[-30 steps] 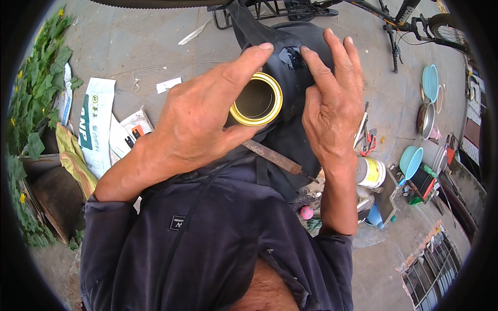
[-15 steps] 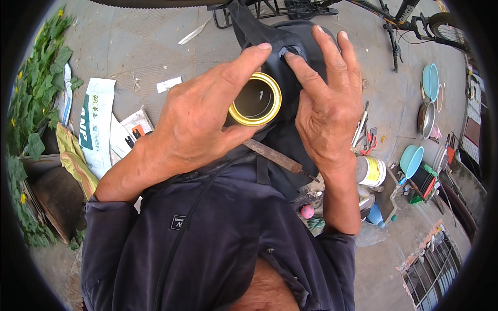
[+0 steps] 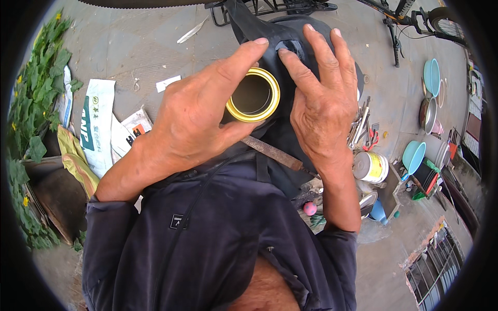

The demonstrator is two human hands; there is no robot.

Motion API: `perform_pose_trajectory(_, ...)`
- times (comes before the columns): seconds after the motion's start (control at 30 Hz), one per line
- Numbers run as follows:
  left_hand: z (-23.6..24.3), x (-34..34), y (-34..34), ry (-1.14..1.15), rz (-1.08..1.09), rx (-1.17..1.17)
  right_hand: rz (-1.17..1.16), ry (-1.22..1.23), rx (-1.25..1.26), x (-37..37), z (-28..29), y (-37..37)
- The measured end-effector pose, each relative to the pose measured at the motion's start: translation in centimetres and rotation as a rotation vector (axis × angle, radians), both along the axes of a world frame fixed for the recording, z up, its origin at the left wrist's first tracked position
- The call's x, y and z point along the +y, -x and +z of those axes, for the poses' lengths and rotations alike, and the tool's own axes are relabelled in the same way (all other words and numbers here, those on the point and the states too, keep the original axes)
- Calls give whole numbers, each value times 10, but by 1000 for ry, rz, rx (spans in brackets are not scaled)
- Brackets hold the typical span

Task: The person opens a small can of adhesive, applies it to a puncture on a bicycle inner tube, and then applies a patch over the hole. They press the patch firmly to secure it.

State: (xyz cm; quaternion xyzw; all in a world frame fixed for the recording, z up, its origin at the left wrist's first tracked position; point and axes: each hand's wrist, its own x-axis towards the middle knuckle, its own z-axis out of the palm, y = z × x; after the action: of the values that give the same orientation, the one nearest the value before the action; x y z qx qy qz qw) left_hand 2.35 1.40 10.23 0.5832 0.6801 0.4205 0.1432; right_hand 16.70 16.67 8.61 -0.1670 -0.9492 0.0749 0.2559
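Note:
My left hand (image 3: 194,103) is wrapped around an open can with a gold rim (image 3: 275,111), its mouth facing up and dark inside. The thumb and a finger curve about its sides. Just right of it, my right hand (image 3: 324,103) has its fingers spread. Its index fingertip presses on the left end of a glossy wet patch (image 3: 294,47) on a black rubber inner tube (image 3: 259,31). The tube drapes over my lap, partly hidden by both hands. Below the can, a flat rusty file (image 3: 275,154) lies across my lap.
Hand tools (image 3: 360,124) and a white bucket (image 3: 371,167) stand to the right, with blue basins (image 3: 413,157) farther off. A bicycle (image 3: 410,18) is at the far right. Sacks (image 3: 97,124) and leafy plants (image 3: 41,78) line the left. A pink ball (image 3: 309,208) lies beside me.
My right index fingertip has slid left along the wet patch, from its middle to its left end. My left hand keeps the can in about the same place.

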Motion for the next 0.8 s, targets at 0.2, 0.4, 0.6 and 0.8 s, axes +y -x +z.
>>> perform_pose_trajectory(0.2, 0, 1, 0, -12, -7, 32, 5, 8, -13, 5, 4, -6)
perform_pose_trajectory(0.4, 2, 1, 0, -5, -18, 23, 8, -10, -30, 6, 1, -11)
perform_pose_trajectory(0.6, 1, 2, -1, -15, -9, 29, 6, -39, -1, 9, 2, -6)
perform_pose_trajectory(0.8, 1, 4, 1, -5, -22, 33, -39, -11, 2, 13, 4, -5)
